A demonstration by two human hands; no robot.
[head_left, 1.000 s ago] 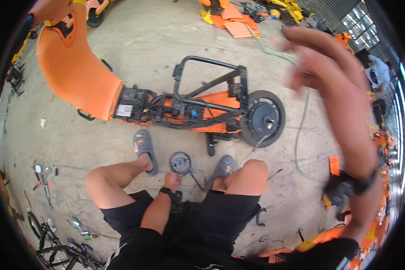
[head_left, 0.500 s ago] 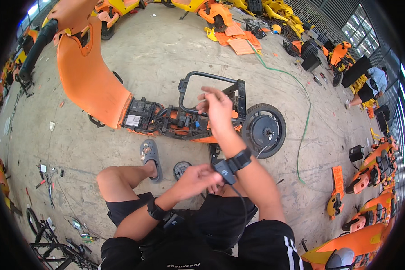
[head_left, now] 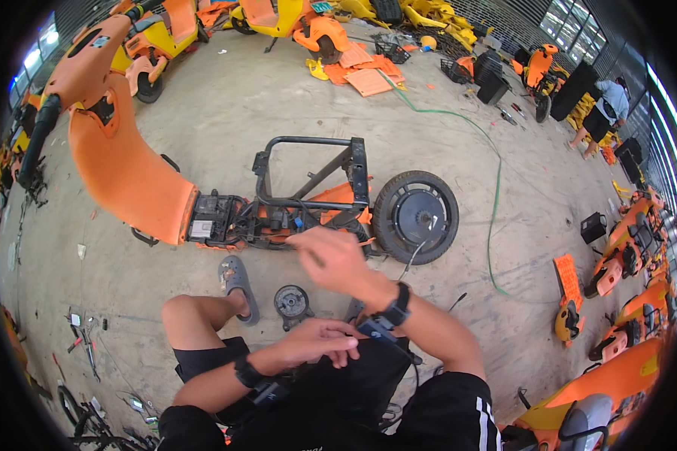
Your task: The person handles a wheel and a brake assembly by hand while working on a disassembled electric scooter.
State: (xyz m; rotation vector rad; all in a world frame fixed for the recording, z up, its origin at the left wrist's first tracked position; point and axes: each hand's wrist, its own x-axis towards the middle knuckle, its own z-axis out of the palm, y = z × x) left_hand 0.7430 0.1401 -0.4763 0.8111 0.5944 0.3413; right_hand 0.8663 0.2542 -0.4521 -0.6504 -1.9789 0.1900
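My right hand (head_left: 331,259) is raised in front of the partly stripped scooter, fingers loosely extended with nothing in them. My left hand (head_left: 323,342) is below it, fingers apart and empty, beside a black strapped device (head_left: 376,329) on my right wrist. The scooter has an orange front shield (head_left: 128,180), black tube frame (head_left: 308,140), exposed wiring and components (head_left: 214,218), and a rear wheel (head_left: 415,240) with a dark hub. A round metal plate (head_left: 290,301) lies on the floor by my grey clog (head_left: 237,282).
Tools (head_left: 86,346) lie at the left. A green hose (head_left: 493,210) crosses the floor. Orange and yellow scooters (head_left: 624,248) and body panels (head_left: 368,79) line the edges, with a black box (head_left: 594,225) at the right. Another person (head_left: 605,113) bends at the back right.
My right hand swung inward from the right, then dropped lower. My left hand moved up to the right-wrist device and has since come off it, slightly lower. The view shows more surroundings.
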